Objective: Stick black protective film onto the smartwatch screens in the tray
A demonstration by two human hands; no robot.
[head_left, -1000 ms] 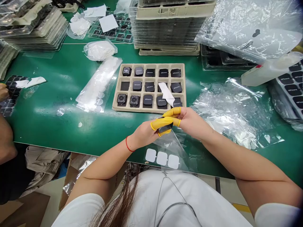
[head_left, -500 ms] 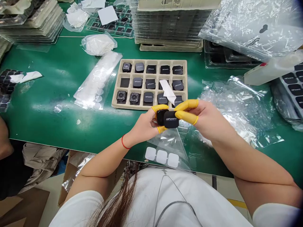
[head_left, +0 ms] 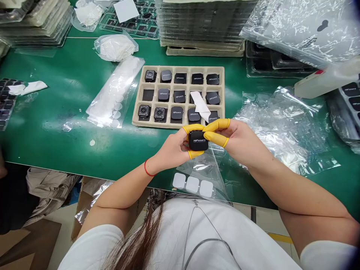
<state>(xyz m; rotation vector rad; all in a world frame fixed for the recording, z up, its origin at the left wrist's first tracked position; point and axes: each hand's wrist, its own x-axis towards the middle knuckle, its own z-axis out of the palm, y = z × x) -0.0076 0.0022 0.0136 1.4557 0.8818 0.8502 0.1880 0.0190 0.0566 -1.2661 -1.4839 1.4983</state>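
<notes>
My left hand (head_left: pixel 173 148), with yellow finger cots, grips a black square smartwatch case by its edges, thumb below and fingertip above. Over its face lies a black film printed "HiFuture" (head_left: pixel 198 141), covering most of the watch. My right hand (head_left: pixel 239 140), also in yellow finger cots, pinches the film's upper right corner. Just beyond is a beige tray (head_left: pixel 163 125) with watches in its compartments: most show "HiFuture" faces, several lie with their backs up. A folded white cloth (head_left: pixel 200 105) rests across its right part.
Clear bags (head_left: pixel 284 127) lie at the right beside a white bottle (head_left: pixel 323 80). Stacked trays (head_left: pixel 199 26) stand behind. A bag of round white stickers (head_left: pixel 112 97) lies left of the tray; a clear sheet with white squares (head_left: pixel 192 185) is at the near edge.
My right hand has moved left, bringing the film from beside the watch to over its face. My left hand still holds the watch in nearly the same place.
</notes>
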